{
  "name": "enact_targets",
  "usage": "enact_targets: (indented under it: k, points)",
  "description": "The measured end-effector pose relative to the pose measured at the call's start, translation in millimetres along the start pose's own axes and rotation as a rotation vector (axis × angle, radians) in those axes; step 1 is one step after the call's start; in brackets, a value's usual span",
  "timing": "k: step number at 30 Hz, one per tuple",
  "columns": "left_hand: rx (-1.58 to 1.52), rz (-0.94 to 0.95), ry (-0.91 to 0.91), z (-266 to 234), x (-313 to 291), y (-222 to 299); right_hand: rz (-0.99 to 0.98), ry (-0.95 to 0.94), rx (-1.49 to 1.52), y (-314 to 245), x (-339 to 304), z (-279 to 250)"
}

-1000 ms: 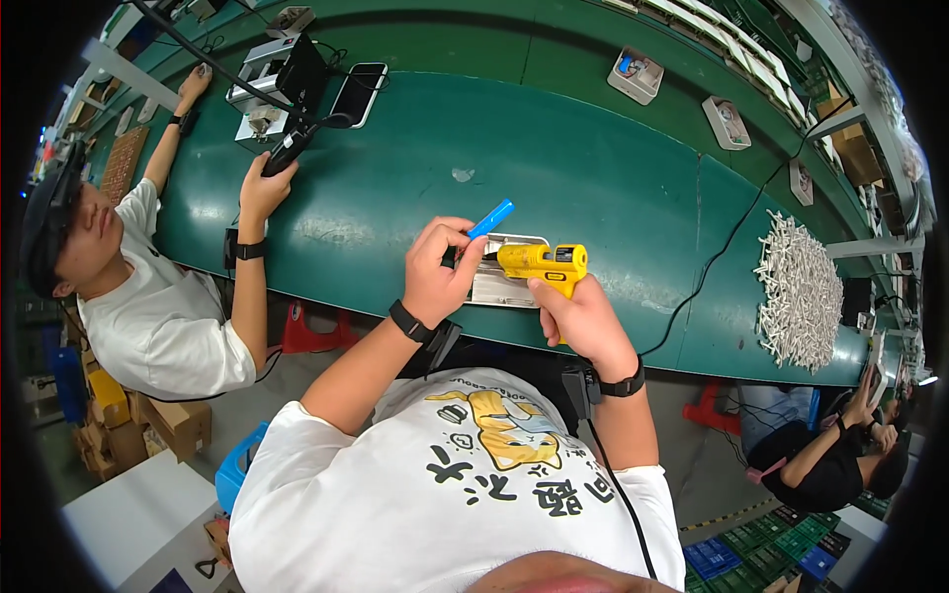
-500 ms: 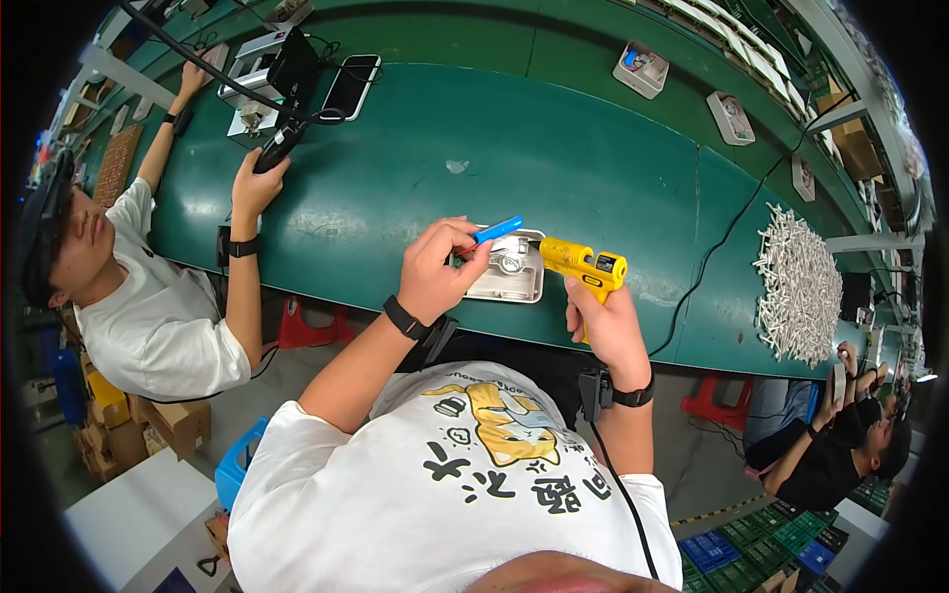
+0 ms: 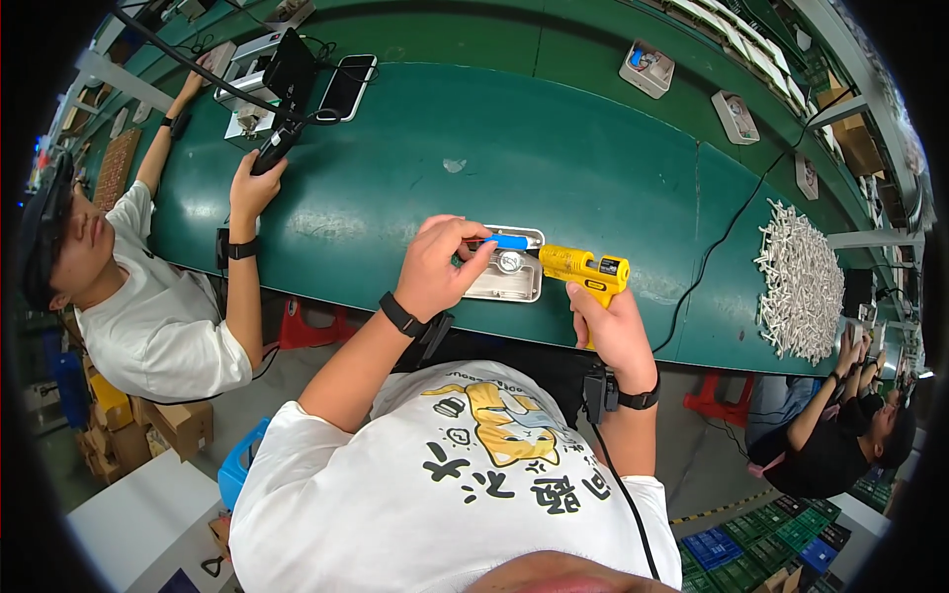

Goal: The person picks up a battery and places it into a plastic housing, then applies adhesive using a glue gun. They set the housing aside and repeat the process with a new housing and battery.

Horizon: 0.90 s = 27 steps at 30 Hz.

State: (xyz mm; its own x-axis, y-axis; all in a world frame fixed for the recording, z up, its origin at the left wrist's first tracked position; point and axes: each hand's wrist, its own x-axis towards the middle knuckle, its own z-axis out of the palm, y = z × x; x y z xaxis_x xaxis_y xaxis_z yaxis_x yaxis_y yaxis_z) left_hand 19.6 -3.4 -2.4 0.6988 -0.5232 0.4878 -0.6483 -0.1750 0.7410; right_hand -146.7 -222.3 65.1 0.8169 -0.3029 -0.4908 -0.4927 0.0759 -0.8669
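Cylinder (image 3: 510, 242), one, blue, pinched in left grip (image 3: 436, 265), one yellow gun (image 3: 573, 264) clasped in right grip (image 3: 615, 328)

On the green counter (image 3: 395, 158), a white rectangular case (image 3: 514, 287) is flanked at right by a yellow pistol-shaped tool (image 3: 585, 266); a blue cylindrical piece (image 3: 509, 241) is held at the case's rear. Far right, small white pieces (image 3: 799, 287) are heaped.

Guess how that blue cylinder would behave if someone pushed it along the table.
The blue cylinder would probably roll, given its long, rounded shape. It seems stiff: it looks straight, with the left hand at only one end. Its smooth-looking surface might feel slippery.
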Motion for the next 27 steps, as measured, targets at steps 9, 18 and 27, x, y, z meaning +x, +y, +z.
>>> enact_targets:
  k: [9,18,27]
  points:
    - [0.158,-0.028,0.013,-6.6,11.9,9.8,-0.093,-0.006,0.053,0.1,7.2,1.6]
    - [0.006,-0.373,-0.268,-7.4,25.1,0.0,0.032,0.024,-0.109,-1.2,12.2,2.7]
    - [-0.04,-0.323,-0.261,-4.2,19.0,-8.8,-0.086,0.019,-0.056,-4.1,-4.7,5.6]
